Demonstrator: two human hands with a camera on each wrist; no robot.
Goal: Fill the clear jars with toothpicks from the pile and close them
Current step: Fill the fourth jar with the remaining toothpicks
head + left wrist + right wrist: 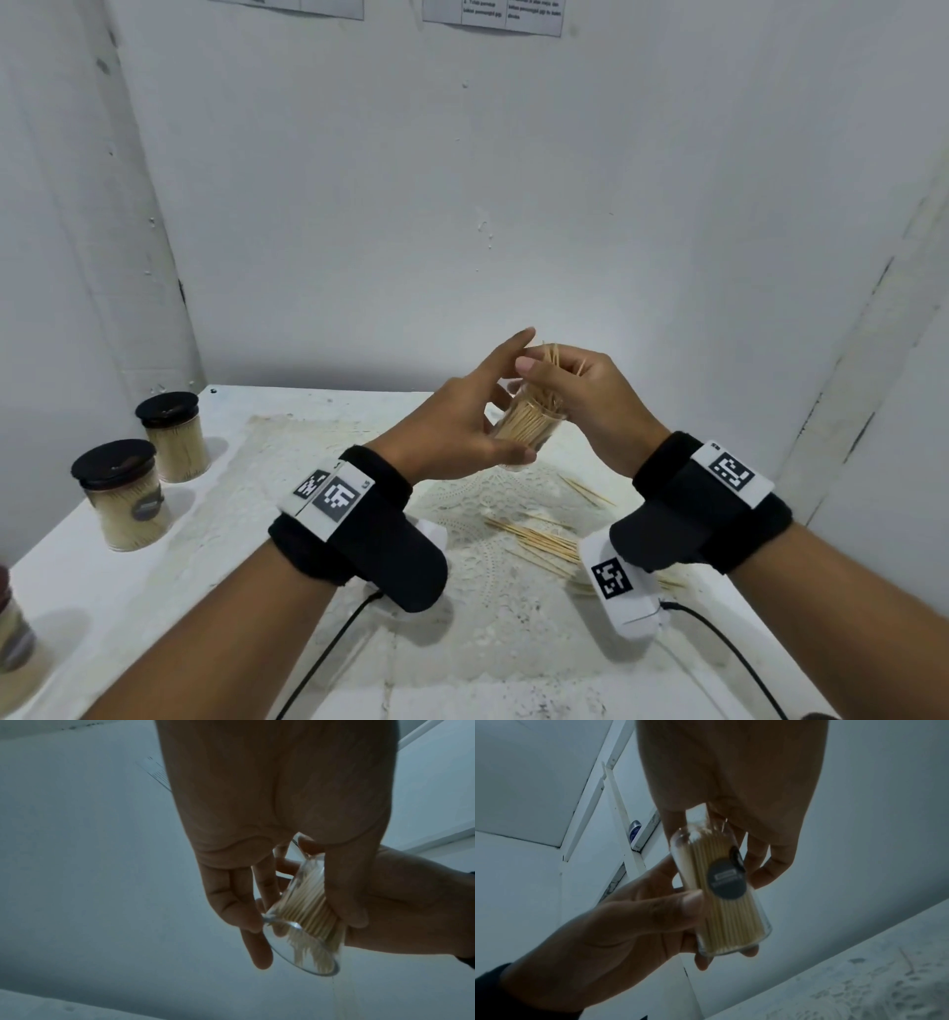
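Observation:
A clear jar [529, 429] partly full of toothpicks is tilted in the air above the table, its mouth pointing up and to the right. My left hand [462, 424] grips it by the body, thumb underneath and index finger stretched out. My right hand [583, 393] is at the jar's mouth and pinches a bunch of toothpicks [555, 355] whose tips stick up past its fingers. The right wrist view shows the jar [725, 902] with a round grey label and my left thumb [680, 908] on its side. The loose toothpick pile [539, 539] lies below on the lace mat.
Two filled jars with black lids [172, 437] [123, 493] stand at the table's left side, and a third [13, 632] sits at the left edge of view. A few stray toothpicks [585, 491] lie right of the mat [287, 462]. White walls close in behind and on the right.

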